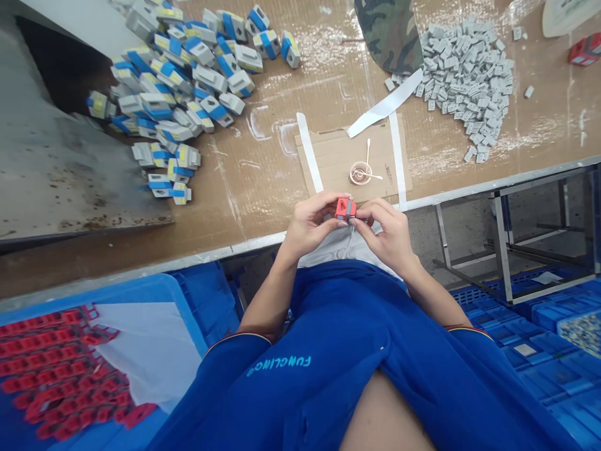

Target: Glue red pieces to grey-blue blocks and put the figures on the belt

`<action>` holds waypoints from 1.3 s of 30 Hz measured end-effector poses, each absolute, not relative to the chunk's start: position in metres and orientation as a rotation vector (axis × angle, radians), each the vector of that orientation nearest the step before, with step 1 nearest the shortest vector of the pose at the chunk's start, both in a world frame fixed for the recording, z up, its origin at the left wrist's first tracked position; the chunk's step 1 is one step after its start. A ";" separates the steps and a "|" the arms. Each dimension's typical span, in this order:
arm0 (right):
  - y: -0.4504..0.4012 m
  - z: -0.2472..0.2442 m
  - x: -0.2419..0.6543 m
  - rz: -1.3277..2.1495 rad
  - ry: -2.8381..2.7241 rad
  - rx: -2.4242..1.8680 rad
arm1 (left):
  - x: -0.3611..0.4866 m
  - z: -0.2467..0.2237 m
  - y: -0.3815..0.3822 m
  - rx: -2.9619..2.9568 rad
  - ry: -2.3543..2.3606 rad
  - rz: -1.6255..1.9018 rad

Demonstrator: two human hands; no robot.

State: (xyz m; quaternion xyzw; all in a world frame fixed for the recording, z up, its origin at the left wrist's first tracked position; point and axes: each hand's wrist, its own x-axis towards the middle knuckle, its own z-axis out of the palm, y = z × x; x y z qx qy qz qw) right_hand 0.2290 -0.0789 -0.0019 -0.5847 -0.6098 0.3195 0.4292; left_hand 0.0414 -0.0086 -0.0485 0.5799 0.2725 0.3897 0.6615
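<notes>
Between my two hands, just off the table's front edge, is a small red block (pixel 344 208) with a grey band. My left hand (pixel 310 227) pinches its left side with thumb and fingers. Against its right side, the fingertips of my right hand (pixel 385 229) are pressed together; whatever they may hold there is too small to name. Beyond the hands, a small round cup (pixel 360 173) with white swabs stands on a cardboard sheet (pixel 328 153) taped to the table.
White-and-blue blocks (pixel 201 56) are heaped at the back left beside a metal box (pixel 70 163). Small grey pieces (pixel 474 75) and a camouflage cloth (pixel 389 31) lie at the back right. A blue bin (pixel 181 297) with red blocks (pixel 56 357) stands lower left.
</notes>
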 end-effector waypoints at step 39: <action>-0.067 -0.012 0.238 0.962 -1.551 -1.423 | 0.041 -0.051 -0.005 1.185 0.652 0.840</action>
